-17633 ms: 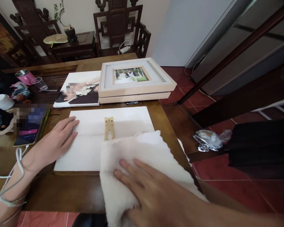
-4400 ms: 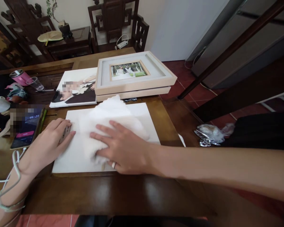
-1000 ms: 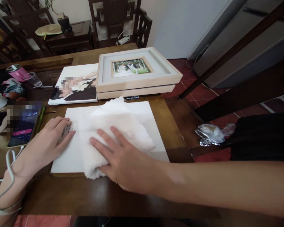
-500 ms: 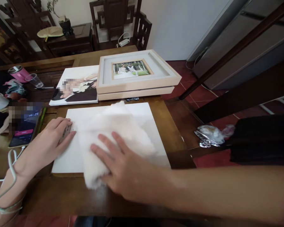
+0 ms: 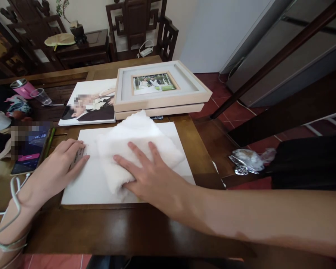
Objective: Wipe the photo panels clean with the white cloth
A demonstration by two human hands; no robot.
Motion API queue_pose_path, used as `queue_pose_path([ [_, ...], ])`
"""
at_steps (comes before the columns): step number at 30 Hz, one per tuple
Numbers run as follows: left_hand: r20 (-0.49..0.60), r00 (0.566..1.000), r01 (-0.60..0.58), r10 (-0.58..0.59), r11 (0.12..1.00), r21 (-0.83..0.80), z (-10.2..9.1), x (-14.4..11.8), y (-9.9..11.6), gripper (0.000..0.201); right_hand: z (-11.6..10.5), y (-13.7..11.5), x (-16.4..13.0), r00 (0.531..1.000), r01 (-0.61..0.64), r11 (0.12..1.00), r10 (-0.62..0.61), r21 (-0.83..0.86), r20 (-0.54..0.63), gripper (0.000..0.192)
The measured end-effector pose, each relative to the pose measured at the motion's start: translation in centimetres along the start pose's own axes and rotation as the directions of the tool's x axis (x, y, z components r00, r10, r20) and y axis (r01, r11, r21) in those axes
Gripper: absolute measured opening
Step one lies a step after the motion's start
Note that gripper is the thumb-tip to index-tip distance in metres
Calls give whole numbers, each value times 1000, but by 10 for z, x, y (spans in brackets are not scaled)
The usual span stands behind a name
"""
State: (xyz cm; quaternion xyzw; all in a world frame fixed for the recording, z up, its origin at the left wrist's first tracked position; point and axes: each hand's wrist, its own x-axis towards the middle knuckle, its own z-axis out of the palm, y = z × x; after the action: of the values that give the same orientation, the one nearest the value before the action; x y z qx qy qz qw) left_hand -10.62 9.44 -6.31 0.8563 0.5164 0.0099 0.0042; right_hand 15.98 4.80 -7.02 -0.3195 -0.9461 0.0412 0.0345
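Head view: two flat hands on a white panel, one of them on a cloth.

The right hand (image 5: 154, 175) lies open, palm down, fingers spread on a fluffy white cloth (image 5: 137, 147) bunched across the white panel (image 5: 84, 186), whose long axis runs left to right along the wooden table (image 5: 114, 231). The left hand (image 5: 54, 168) presses open on the panel's left edge, perhaps over a small label, hard to tell. The cloth sits just right of the left hand, under the right. Stacked frames (image 5: 159, 89) and a photo print (image 5: 89, 102) lie beyond.
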Motion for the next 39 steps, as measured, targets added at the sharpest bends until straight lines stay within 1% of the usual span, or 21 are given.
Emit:
queue_pose_path([
  [2, 12, 1000, 1, -1, 1000, -4, -1, 0, 1, 45, 1, -9, -3, 999, -2, 1000, 1, -31, -47, 19],
  [4, 25, 1000, 0, 0, 1000, -11, -1, 1, 1, 44, 4, -25, -11, 993, 15, 999, -19, -32, -120, 27],
  [7, 24, 1000, -3, 4, 1000, -15, -1, 1, 0, 43, 8, -49, -28, 971, 88, 996, -84, 11, -222, 34],
  [9, 20, 1000, -6, 6, 1000, -10, 0, 1, 0, 43, 7, -54, -35, 960, 145, 989, -131, 40, -248, 31],
  [11, 22, 1000, -7, 7, 1000, -3, -1, 1, 1, 45, 3, -48, -34, 964, 173, 983, -156, 61, -215, 29],
  [13, 27, 1000, -10, 10, 1000, 0, -1, 1, 1, 46, -2, -31, -26, 982, 157, 986, -149, 59, -119, 25],
  [16, 24, 1000, -7, 7, 1000, 7, -2, 1, 3, 47, -9, -1, -10, 997, 65, 998, -65, 3, 49, 19],
  [17, 21, 1000, -4, 4, 1000, 9, -2, 1, 3, 48, -10, 6, -5, 995, 37, 999, -35, -23, 90, 22],
  [19, 16, 1000, -2, 2, 1000, 12, -1, 0, 2, 48, -9, 14, 1, 993, -8, 998, 16, -65, 116, 30],
  [20, 15, 1000, -2, 2, 1000, 12, -1, 0, 2, 48, -7, 13, 2, 995, -27, 996, 35, -83, 98, 30],
  [21, 14, 1000, -4, 4, 1000, 10, -1, 0, 1, 48, -4, 10, 1, 997, -39, 994, 45, -98, 60, 25],
  [23, 11, 1000, -5, 5, 1000, 6, -1, -1, 1, 47, 2, -5, -7, 998, -50, 991, 43, -121, -54, 19],
  [26, 14, 1000, -3, 3, 1000, 0, -1, 0, 0, 46, 8, -34, -26, 981, 2, 992, -27, -129, -194, 24],
  [29, 19, 1000, -7, 7, 1000, -3, -1, 0, 0, 45, 7, -52, -41, 957, 59, 993, -84, -98, -277, 31],
  [31, 17, 1000, -10, 10, 1000, -1, -1, 1, 0, 46, 5, -52, -44, 950, 85, 993, -105, -79, -294, 32],
  [33, 17, 1000, -10, 10, 1000, 0, 0, 1, 1, 46, 2, -42, -40, 962, 103, 993, -116, -65, -247, 29],
  [36, 14, 1000, -9, 9, 1000, 1, -1, 1, 2, 48, -5, -18, -27, 995, 67, 996, -71, -52, -76, 21],
  [37, 15, 1000, -10, 10, 1000, 1, -1, 1, 2, 48, -8, -10, -22, 999, 38, 998, -39, -59, -9, 22],
  [39, 19, 1000, -15, 15, 1000, 0, -2, 2, 3, 47, -12, 3, -13, 997, -7, 996, 15, -91, 82, 33],
])
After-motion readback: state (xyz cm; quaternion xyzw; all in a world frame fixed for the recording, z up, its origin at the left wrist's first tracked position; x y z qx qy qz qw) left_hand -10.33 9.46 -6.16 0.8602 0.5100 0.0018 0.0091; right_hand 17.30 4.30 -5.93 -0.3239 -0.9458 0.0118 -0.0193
